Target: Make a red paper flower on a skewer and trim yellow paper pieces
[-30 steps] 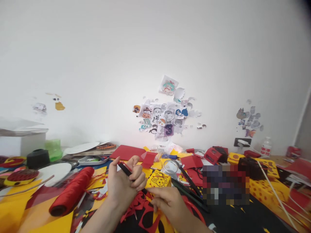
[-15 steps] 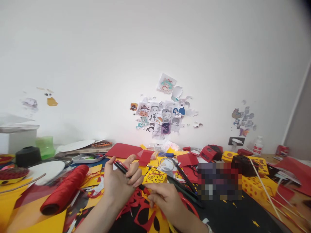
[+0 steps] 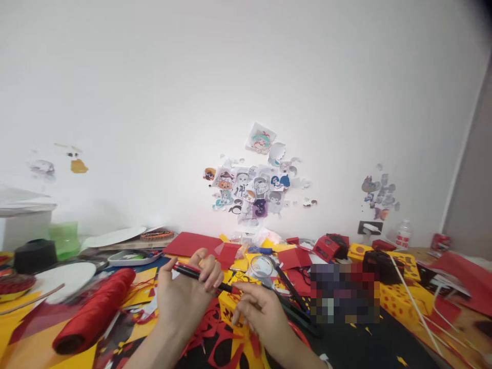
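Note:
A black marker pen (image 3: 188, 271) with red ends lies slantwise across my left hand (image 3: 184, 292), palm up, its fingers curled round the barrel. At the pen's lower right end, my right hand (image 3: 261, 312) has its fingers closed on the red tip. Just behind and below the pen sits a yellow paper box (image 3: 226, 307) with black drawing on it, partly hidden by my right hand. Red cut-out paper scraps (image 3: 221, 338) lie beneath both hands.
A large red thread spool (image 3: 96, 310) lies at left, near a white plate (image 3: 67, 279). A magnifying glass (image 3: 262, 266) and red paper (image 3: 194, 243) are behind my hands. Spotted yellow boxes (image 3: 403, 294), a bottle (image 3: 403, 233) and a black mat (image 3: 357, 346) are at right.
My right hand has moved up slightly, and the pen lies flatter in my left hand. More of the yellow box's front shows between the hands. The view has shifted slightly.

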Available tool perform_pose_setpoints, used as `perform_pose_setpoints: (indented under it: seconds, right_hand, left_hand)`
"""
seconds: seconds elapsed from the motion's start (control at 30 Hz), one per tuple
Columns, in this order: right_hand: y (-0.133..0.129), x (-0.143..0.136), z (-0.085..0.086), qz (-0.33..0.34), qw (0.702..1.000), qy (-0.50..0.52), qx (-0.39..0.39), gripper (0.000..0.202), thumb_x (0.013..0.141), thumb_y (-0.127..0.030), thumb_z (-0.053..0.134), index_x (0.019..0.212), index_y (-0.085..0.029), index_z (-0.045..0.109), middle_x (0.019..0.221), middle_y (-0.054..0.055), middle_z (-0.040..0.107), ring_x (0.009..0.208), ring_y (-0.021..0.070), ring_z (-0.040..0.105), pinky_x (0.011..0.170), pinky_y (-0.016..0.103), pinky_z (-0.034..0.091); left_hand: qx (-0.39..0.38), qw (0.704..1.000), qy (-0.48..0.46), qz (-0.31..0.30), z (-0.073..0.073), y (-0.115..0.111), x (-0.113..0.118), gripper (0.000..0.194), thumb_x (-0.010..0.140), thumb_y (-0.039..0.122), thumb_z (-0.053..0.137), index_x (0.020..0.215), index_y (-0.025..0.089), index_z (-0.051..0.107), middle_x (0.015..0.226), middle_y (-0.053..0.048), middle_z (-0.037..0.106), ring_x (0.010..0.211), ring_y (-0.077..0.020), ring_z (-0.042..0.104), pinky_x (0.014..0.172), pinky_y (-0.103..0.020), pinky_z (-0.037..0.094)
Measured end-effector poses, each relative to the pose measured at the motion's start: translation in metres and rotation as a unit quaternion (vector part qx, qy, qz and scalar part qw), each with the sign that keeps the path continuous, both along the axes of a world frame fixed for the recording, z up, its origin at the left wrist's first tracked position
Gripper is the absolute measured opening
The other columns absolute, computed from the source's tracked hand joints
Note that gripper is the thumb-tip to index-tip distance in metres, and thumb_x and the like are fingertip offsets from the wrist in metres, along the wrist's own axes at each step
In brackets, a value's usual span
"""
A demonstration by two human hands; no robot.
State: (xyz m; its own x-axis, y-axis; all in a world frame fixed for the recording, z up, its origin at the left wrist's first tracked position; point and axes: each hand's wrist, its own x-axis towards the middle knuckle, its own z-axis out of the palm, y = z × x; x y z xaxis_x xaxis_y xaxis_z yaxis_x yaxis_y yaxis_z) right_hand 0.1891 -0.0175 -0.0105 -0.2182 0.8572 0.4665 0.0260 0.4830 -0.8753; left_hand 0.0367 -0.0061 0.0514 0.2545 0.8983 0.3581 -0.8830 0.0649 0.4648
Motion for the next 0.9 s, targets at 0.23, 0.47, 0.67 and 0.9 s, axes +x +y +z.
perform_pose_setpoints:
  seconds: [0.23, 0.47, 0.67, 0.9]
  right_hand:
    - [0.007, 0.006, 0.004, -0.091, 0.992, 0.09, -0.013, 0.041, 0.074, -0.05, 0.058, 0.094, -0.014, 0.062, 0.058, 0.001, 0.06, 0.044, 0.0069, 0.041, 0.044, 0.019, 0.033]
    - [0.002, 0.0, 0.005, -0.067, 0.997, 0.043, 0.007, 0.037, 0.075, -0.048, 0.06, 0.09, -0.015, 0.064, 0.059, 0.0, 0.057, 0.048, 0.0077, 0.045, 0.047, 0.02, 0.035]
    - [0.005, 0.005, 0.009, -0.06, 0.989, 0.138, 0.006, 0.044, 0.081, -0.047, 0.055, 0.112, -0.017, 0.049, 0.063, -0.002, 0.056, 0.053, 0.0075, 0.046, 0.051, 0.019, 0.036]
    - [0.003, 0.002, 0.0, 0.008, 0.992, 0.128, 0.014, 0.047, 0.079, -0.046, 0.058, 0.114, -0.018, 0.042, 0.06, -0.005, 0.052, 0.048, 0.0058, 0.043, 0.045, 0.017, 0.03]
  left_hand:
    - [0.09, 0.922, 0.345, 0.151, 0.014, 0.01, -0.017, 0.008, 0.059, 0.02, 0.046, 0.052, 0.02, 0.049, 0.058, 0.0, 0.053, 0.063, -0.0188, 0.052, 0.066, -0.031, 0.041]
    - [0.295, 0.475, 0.756, 0.339, 0.011, -0.016, -0.001, 0.022, 0.077, 0.031, 0.039, 0.084, 0.023, 0.058, 0.082, -0.007, 0.067, 0.077, -0.0255, 0.06, 0.066, -0.031, 0.038]
    - [0.233, 0.572, 0.745, 0.252, -0.008, -0.011, 0.021, 0.03, 0.086, 0.03, 0.023, 0.093, 0.022, 0.051, 0.075, -0.005, 0.068, 0.072, -0.0206, 0.064, 0.062, -0.026, 0.041]
    - [0.24, 0.649, 0.673, 0.261, -0.019, -0.008, 0.025, 0.03, 0.08, 0.026, 0.03, 0.098, 0.02, 0.054, 0.101, -0.01, 0.064, 0.096, -0.0204, 0.058, 0.082, -0.028, 0.04]
